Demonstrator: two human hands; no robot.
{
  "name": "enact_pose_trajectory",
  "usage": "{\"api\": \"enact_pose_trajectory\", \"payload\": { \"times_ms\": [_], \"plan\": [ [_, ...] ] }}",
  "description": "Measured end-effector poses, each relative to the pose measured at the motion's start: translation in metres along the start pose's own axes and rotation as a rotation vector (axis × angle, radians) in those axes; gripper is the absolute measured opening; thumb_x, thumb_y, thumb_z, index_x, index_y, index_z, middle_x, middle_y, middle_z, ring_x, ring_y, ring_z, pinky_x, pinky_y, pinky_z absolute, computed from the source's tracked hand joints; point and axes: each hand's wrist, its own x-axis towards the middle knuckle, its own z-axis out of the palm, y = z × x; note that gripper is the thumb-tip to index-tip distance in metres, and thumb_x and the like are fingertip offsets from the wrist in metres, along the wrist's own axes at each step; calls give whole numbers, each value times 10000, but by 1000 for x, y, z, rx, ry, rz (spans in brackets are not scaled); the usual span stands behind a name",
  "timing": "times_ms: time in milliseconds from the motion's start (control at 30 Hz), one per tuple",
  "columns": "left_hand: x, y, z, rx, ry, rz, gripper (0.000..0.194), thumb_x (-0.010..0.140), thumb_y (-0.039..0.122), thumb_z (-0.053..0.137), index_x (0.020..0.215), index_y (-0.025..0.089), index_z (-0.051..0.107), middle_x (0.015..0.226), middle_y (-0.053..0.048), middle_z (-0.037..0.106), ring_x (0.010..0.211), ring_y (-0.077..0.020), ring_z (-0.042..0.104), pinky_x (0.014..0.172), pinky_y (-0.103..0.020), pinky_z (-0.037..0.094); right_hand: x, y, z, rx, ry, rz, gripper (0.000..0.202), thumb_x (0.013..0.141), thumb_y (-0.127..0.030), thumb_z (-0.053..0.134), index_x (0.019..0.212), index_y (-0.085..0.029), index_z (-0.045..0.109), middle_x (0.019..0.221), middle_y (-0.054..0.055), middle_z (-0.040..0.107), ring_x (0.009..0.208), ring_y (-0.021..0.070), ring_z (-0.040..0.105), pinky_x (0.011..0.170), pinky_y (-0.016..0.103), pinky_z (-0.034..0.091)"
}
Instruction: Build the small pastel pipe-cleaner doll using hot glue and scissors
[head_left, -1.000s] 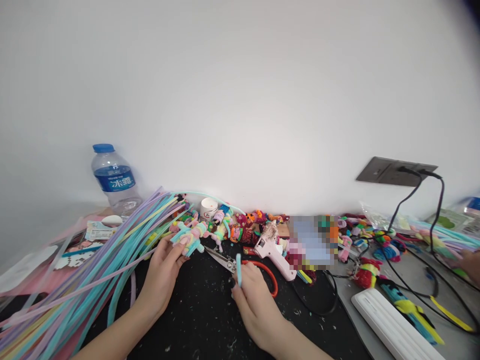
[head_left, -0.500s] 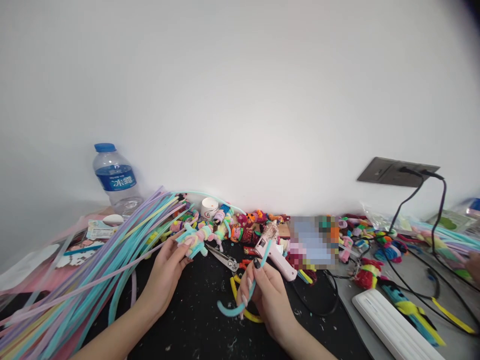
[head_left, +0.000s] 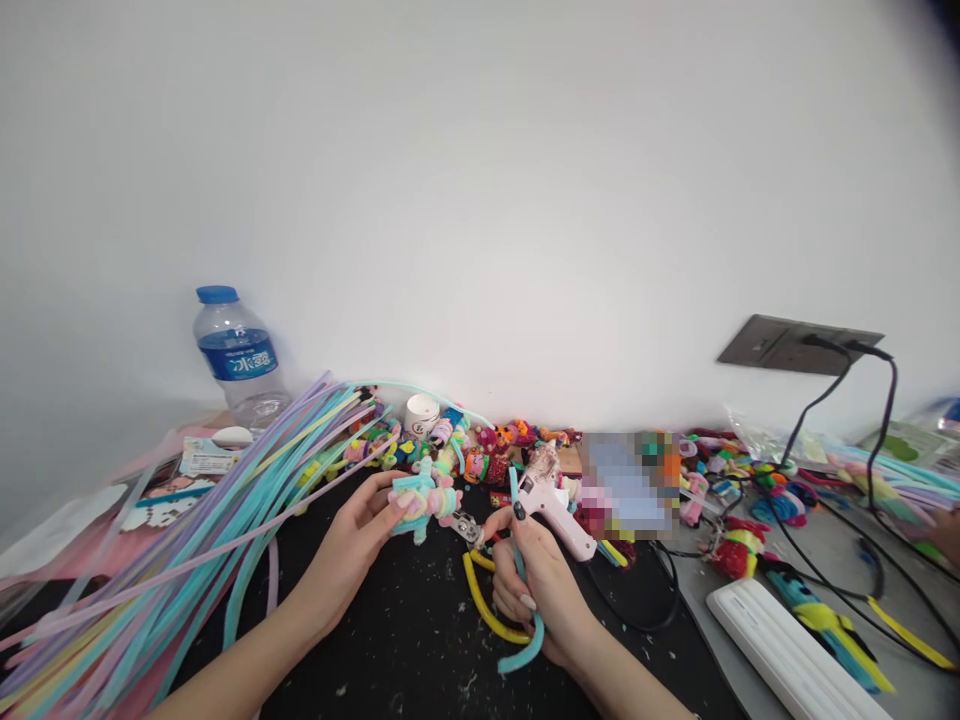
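A small fuzzy doll in turquoise, pink and yellow is pinched in my left hand, a little above the black mat. My right hand is closed around a turquoise fuzzy stem, whose curved lower end hangs below the fingers and whose tip sticks up above them. Scissors with a metal pivot lie between the hands, their blades hidden behind the doll. Below them curves a yellow loop. A pink glue gun lies just beyond my right hand.
Long pastel stems spread across the left side. Behind them stands a water bottle. Colourful dolls line the wall. On the right are a white power strip, black cables and, at the edge, another person's hand.
My left hand has moved right with the doll, which is turned differently and now covers the scissor blades. The stem in my right hand has swung, its curved end now further right and lower.
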Motion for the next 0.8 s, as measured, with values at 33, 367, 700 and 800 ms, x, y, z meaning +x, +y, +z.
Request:
{"api": "enact_pose_trajectory", "payload": {
  "times_ms": [33,367,700,800],
  "plan": [
    [-1,1,0,19,2,4,291,752,323,642,1020,233,577,1018,-40,671,955,-235,611,805,-314,467,0,0,0,-11,10,-8,392,820,-570,481,797,-188,568,335,-129,253,267,25,116,304,175,129],
    [-4,3,0,88,-25,30,238,765,348,617,974,235,604,865,-15,654,831,-193,593,704,-263,448,0,-2,-2,-20,6,-4,333,833,-497,518,860,-168,567,351,-130,288,253,15,134,269,151,134],
    [-6,1,-2,303,-153,121,214,761,352,602,924,213,615,806,-25,585,731,-181,537,631,-251,408,3,1,-5,-126,88,-111,291,844,-492,498,771,-213,458,389,-123,324,292,25,139,295,155,121],
    [-8,0,-2,359,-269,126,197,773,343,587,914,205,604,808,-25,579,732,-179,525,643,-254,398,3,1,-4,-139,115,-122,273,832,-457,532,766,-206,448,408,-126,314,326,26,135,316,156,107]
  ]
}}
